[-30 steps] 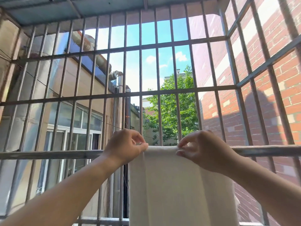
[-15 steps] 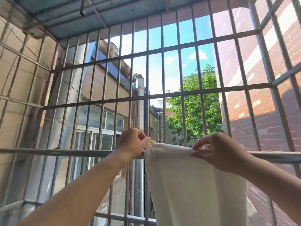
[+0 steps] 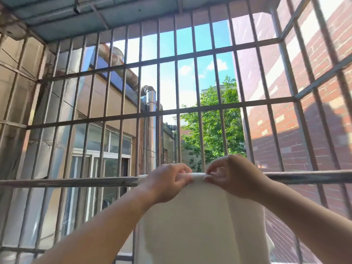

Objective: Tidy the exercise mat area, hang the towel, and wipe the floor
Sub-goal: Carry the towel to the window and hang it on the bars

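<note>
White towel (image 3: 202, 221) draped over the horizontal rail (image 3: 66, 182) of the barred window cage (image 3: 177, 119), hanging below both hands. Left hand (image 3: 167, 182) and right hand (image 3: 234, 178) each pinch the folded top edge at the rail, now close together near the middle; half a second earlier they were set wider apart and the edge was lifted and bunched. The edge now lies flat along the rail, extending just beyond the left hand. Judged stage: hanging is nearly complete, pending release; mat and floor are out of view.
</note>
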The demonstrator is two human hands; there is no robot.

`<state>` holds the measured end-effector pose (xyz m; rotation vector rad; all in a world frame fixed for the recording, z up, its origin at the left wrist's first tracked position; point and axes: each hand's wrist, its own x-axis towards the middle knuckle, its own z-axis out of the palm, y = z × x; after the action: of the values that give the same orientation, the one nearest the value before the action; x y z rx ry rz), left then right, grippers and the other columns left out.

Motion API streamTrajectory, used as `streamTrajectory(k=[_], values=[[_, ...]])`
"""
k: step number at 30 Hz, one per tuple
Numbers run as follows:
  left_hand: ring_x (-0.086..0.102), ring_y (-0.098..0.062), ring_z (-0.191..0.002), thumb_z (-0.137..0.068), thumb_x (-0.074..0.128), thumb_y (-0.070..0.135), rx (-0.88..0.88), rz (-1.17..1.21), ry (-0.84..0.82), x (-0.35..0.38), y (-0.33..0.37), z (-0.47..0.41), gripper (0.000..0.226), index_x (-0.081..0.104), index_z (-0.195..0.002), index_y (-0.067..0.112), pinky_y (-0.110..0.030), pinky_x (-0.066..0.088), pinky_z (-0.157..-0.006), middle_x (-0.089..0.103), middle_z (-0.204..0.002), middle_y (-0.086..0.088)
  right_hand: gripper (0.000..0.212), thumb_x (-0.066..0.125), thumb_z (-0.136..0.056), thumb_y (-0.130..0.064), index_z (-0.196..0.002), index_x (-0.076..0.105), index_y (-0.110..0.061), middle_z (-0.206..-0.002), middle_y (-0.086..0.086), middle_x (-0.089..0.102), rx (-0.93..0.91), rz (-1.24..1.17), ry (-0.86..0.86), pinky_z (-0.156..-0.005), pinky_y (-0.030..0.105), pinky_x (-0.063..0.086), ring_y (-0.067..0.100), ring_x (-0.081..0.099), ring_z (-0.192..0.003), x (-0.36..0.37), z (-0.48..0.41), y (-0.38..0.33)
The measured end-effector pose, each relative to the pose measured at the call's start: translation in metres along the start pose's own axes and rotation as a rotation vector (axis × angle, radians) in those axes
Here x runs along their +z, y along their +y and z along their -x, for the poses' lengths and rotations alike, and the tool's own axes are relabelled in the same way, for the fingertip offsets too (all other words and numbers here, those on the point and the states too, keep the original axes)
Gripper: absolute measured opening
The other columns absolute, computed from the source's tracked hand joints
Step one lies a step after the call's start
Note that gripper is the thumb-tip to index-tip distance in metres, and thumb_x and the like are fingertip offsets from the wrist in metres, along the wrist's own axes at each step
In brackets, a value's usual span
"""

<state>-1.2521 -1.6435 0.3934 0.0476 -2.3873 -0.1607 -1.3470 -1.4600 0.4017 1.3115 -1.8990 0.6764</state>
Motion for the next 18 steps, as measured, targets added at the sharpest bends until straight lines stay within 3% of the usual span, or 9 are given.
streamTrajectory(k=[3,6,10,15,18], values=[[0.061,-0.018,-0.09,-0.091,0.041,0.054,0.025,-0.054,0.077,0.016,0.004,-0.002,0.03,0.06,-0.105,0.035,-0.031,0.047,-0.078,0.068,-0.095,0.005,0.017,0.072,-0.076,-0.042,-0.085,0.072,-0.028,-0.074,-0.017,0.058,0.013,0.03,0.023,-0.054,0.001,0.028,-0.005,0.049,-0.064,-0.008,0.01,0.011],[0.061,-0.017,-0.09,-0.088,0.031,0.06,0.057,-0.096,0.157,0.021,0.006,-0.001,0.039,0.059,-0.102,0.037,-0.03,0.042,-0.075,0.068,-0.093,0.007,0.018,0.075,-0.074,-0.042,-0.085,0.072,-0.028,-0.08,-0.014,0.067,0.041,0.013,0.009,-0.064,0.001,0.035,-0.008,0.054,-0.066,-0.021,0.021,0.023],[0.057,-0.017,-0.088,-0.095,0.031,0.051,-0.018,-0.07,0.111,0.018,0.017,0.001,0.031,0.055,-0.085,0.033,-0.031,0.034,-0.07,0.062,-0.086,0.008,0.014,0.076,-0.075,-0.032,-0.087,0.074,-0.024,-0.085,-0.008,0.072,0.053,0.032,0.058,-0.064,0.006,0.043,0.0,0.061,-0.07,-0.036,0.03,0.033],[0.05,-0.018,-0.082,-0.091,0.025,0.06,0.027,-0.21,0.079,0.038,0.052,-0.012,0.042,0.048,-0.079,0.027,-0.039,0.035,-0.086,0.056,-0.082,0.006,0.012,0.07,-0.079,-0.016,-0.089,0.075,-0.021,-0.086,-0.004,0.073,0.115,0.042,0.133,-0.057,-0.005,0.035,-0.005,0.055,-0.066,-0.044,0.037,0.043],[0.051,-0.019,-0.077,-0.089,0.02,0.063,0.023,-0.205,0.123,0.046,0.056,-0.019,0.049,0.045,-0.071,0.025,-0.038,0.036,-0.086,0.055,-0.075,0.007,0.014,0.067,-0.08,-0.011,-0.087,0.075,-0.02,-0.083,-0.003,0.074,0.16,0.024,0.206,-0.067,0.009,0.05,-0.001,0.059,-0.066,-0.051,0.042,0.054]])
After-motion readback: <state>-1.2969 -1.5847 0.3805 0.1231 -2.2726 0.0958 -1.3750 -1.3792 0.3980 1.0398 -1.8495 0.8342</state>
